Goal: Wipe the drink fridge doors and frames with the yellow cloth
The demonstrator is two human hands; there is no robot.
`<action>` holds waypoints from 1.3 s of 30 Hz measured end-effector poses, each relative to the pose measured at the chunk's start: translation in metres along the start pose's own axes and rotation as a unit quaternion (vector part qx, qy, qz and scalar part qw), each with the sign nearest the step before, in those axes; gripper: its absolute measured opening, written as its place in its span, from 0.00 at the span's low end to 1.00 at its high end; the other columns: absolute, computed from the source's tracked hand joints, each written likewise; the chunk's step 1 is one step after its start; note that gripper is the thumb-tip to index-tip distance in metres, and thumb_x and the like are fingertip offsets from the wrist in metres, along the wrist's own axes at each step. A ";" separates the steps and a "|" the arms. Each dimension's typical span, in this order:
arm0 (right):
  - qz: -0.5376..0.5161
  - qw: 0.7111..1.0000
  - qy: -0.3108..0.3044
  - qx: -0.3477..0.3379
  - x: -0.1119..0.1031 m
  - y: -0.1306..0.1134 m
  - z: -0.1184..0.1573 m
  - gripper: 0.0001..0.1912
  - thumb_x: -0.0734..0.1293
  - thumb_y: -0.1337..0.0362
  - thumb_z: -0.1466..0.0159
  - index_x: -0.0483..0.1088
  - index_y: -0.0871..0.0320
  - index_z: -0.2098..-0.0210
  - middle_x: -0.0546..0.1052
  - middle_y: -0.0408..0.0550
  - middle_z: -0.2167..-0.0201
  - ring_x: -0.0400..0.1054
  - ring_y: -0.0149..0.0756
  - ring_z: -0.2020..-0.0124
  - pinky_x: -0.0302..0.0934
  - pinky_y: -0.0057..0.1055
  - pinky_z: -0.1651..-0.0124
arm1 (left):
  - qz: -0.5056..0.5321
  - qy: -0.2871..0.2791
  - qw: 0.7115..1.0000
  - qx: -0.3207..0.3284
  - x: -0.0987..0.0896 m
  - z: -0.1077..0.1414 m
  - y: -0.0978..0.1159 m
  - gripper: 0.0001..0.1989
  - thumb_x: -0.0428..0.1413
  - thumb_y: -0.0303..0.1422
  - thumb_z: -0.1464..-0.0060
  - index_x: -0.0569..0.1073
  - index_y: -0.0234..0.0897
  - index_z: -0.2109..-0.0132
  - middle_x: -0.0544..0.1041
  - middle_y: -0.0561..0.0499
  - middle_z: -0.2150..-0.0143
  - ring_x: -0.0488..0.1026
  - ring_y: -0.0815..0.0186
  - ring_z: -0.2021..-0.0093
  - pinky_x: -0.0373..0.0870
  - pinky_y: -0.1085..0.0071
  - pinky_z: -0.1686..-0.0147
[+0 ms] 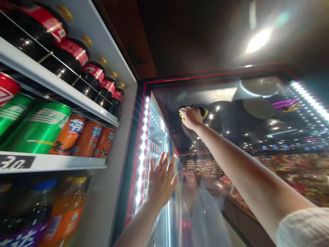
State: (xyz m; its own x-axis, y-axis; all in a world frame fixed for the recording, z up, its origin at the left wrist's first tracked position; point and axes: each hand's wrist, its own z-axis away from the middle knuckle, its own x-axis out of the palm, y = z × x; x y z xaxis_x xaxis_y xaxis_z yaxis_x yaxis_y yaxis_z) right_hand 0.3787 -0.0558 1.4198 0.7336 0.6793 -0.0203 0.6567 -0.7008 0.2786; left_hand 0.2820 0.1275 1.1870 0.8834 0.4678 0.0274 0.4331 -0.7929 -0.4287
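Note:
A glass cooler door [177, 97] with a dark, red-edged frame stands open in front of me. High on the glass, my right hand [191, 117] is closed over a small black-and-yellow pad [205, 112], pressing it flat. Most of the pad is hidden under the fingers, so I cannot tell whether it is a sponge or a folded cloth. Lower and to the left, my left hand [161, 176] is open, fingers spread and pointing up, nothing in it. Its palm faces the glass near the lit strip [141, 161]; whether it touches is unclear.
Left of the door are cooler shelves [100, 163]. Cola bottles [94, 73] lean behind a wire rail on top. Green cans [42, 127] and orange cans [86, 139] stand below, above bottles of orange drink [65, 216]. A bright ceiling lamp [259, 40] hangs at upper right.

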 end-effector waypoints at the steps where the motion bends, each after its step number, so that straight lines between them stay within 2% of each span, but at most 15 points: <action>1: 0.000 1.000 0.003 0.006 0.004 -0.012 -0.007 0.24 0.60 0.71 0.34 0.74 0.53 0.41 0.74 0.50 0.36 0.65 0.47 0.35 0.59 0.50 0.39 | -0.002 -0.007 1.000 -0.002 0.000 0.000 -0.002 0.30 0.49 0.37 0.34 0.60 0.40 0.28 0.63 0.44 0.26 0.52 0.53 0.24 0.39 0.41 0.25; 3: -0.008 1.000 -0.002 -0.013 0.011 -0.034 -0.015 0.24 0.59 0.71 0.32 0.73 0.52 0.40 0.72 0.50 0.34 0.63 0.47 0.33 0.58 0.52 0.37 | -0.001 -0.014 1.000 -0.004 -0.001 0.001 -0.006 0.30 0.49 0.36 0.34 0.59 0.39 0.27 0.63 0.43 0.26 0.51 0.53 0.23 0.39 0.40 0.25; 5: -0.019 0.998 -0.020 -0.063 0.015 -0.047 -0.011 0.26 0.59 0.71 0.32 0.71 0.51 0.38 0.71 0.48 0.32 0.61 0.46 0.32 0.56 0.54 0.36 | 0.003 -0.016 1.000 -0.005 -0.003 0.005 -0.009 0.30 0.49 0.35 0.34 0.60 0.38 0.28 0.64 0.41 0.27 0.52 0.52 0.23 0.40 0.38 0.26; 8: -0.033 0.989 -0.053 -0.132 0.016 -0.050 0.004 0.27 0.63 0.69 0.35 0.71 0.51 0.37 0.73 0.47 0.34 0.61 0.45 0.32 0.55 0.51 0.35 | 0.010 -0.014 1.000 -0.008 -0.005 0.014 -0.015 0.29 0.50 0.36 0.34 0.61 0.38 0.28 0.65 0.41 0.28 0.53 0.51 0.24 0.43 0.37 0.26; 10: -0.039 0.990 -0.049 -0.125 0.015 -0.048 0.006 0.25 0.65 0.69 0.36 0.73 0.52 0.40 0.75 0.48 0.36 0.63 0.45 0.34 0.57 0.48 0.36 | 0.011 -0.014 1.000 -0.005 -0.007 0.020 -0.019 0.29 0.50 0.36 0.34 0.61 0.39 0.28 0.65 0.42 0.27 0.54 0.51 0.24 0.46 0.37 0.27; 12: -0.036 0.997 -0.024 -0.071 0.017 -0.056 -0.004 0.22 0.64 0.70 0.35 0.74 0.55 0.43 0.76 0.52 0.39 0.66 0.46 0.36 0.59 0.47 0.38 | 0.009 -0.018 1.000 -0.002 -0.008 0.024 -0.022 0.28 0.50 0.36 0.33 0.61 0.39 0.28 0.63 0.43 0.27 0.53 0.52 0.24 0.48 0.37 0.27; 14: -0.032 0.999 -0.006 -0.013 0.023 -0.076 -0.020 0.19 0.59 0.72 0.32 0.75 0.57 0.46 0.77 0.56 0.41 0.66 0.47 0.37 0.59 0.47 0.38 | 0.007 -0.025 1.000 -0.002 -0.009 0.027 -0.025 0.28 0.48 0.36 0.32 0.61 0.39 0.28 0.62 0.44 0.26 0.54 0.52 0.24 0.49 0.37 0.27; 16: -0.036 0.999 -0.005 0.008 0.031 -0.103 -0.034 0.20 0.56 0.72 0.30 0.74 0.58 0.47 0.78 0.56 0.43 0.65 0.47 0.37 0.59 0.47 0.38 | 0.004 -0.030 1.000 -0.002 -0.009 0.029 -0.028 0.27 0.48 0.36 0.32 0.61 0.39 0.28 0.62 0.44 0.26 0.54 0.53 0.24 0.49 0.37 0.27; 19: -0.046 0.998 -0.019 -0.029 0.042 -0.141 -0.036 0.18 0.59 0.69 0.30 0.73 0.60 0.44 0.76 0.56 0.41 0.63 0.46 0.35 0.57 0.45 0.36 | 0.003 -0.030 1.000 -0.001 -0.010 0.033 -0.030 0.27 0.48 0.37 0.32 0.62 0.39 0.29 0.63 0.43 0.26 0.54 0.53 0.24 0.50 0.39 0.27; 22: -0.048 0.995 -0.027 -0.084 0.046 -0.153 -0.019 0.23 0.63 0.66 0.32 0.69 0.62 0.39 0.72 0.58 0.36 0.62 0.49 0.33 0.55 0.46 0.34 | 0.008 -0.019 1.000 -0.008 -0.009 0.034 -0.029 0.28 0.49 0.38 0.32 0.62 0.38 0.29 0.63 0.42 0.27 0.55 0.53 0.24 0.48 0.39 0.26; 25: -0.048 0.991 -0.031 -0.119 0.038 -0.136 -0.003 0.21 0.60 0.66 0.31 0.70 0.57 0.40 0.72 0.54 0.34 0.61 0.47 0.33 0.56 0.50 0.35 | 0.008 -0.008 1.000 -0.010 -0.006 0.030 -0.023 0.27 0.48 0.37 0.32 0.63 0.36 0.29 0.64 0.41 0.27 0.56 0.51 0.25 0.44 0.38 0.26; 30: -0.035 0.998 -0.026 -0.049 0.019 -0.089 0.006 0.21 0.60 0.66 0.31 0.70 0.49 0.40 0.70 0.47 0.32 0.55 0.48 0.29 0.54 0.59 0.34 | 0.023 0.021 1.000 0.002 0.002 0.016 0.000 0.28 0.46 0.34 0.32 0.62 0.36 0.28 0.64 0.42 0.27 0.57 0.51 0.26 0.43 0.40 0.26; 34: -0.016 0.999 -0.015 -0.025 0.008 -0.052 0.013 0.23 0.59 0.65 0.30 0.67 0.50 0.36 0.69 0.48 0.31 0.54 0.47 0.28 0.54 0.59 0.34 | 0.041 0.064 0.997 0.010 0.006 0.003 0.027 0.29 0.47 0.32 0.32 0.58 0.35 0.27 0.64 0.43 0.27 0.57 0.54 0.25 0.42 0.46 0.24; 39: 0.010 1.000 -0.004 0.003 -0.008 0.005 0.024 0.23 0.58 0.65 0.29 0.66 0.51 0.36 0.69 0.49 0.31 0.54 0.46 0.28 0.55 0.57 0.34 | 0.040 0.102 0.994 0.024 0.008 -0.018 0.069 0.31 0.48 0.31 0.32 0.55 0.32 0.26 0.63 0.42 0.27 0.57 0.55 0.26 0.35 0.49 0.24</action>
State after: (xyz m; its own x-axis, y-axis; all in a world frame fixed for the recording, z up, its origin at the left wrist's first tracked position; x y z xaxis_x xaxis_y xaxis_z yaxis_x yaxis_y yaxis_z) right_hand 0.3807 -0.0703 1.3983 0.7476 0.6638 -0.0228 0.6433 -0.7151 0.2736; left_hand 0.3221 0.0698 1.1744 0.9344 0.3114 0.1728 0.3560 -0.8026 -0.4786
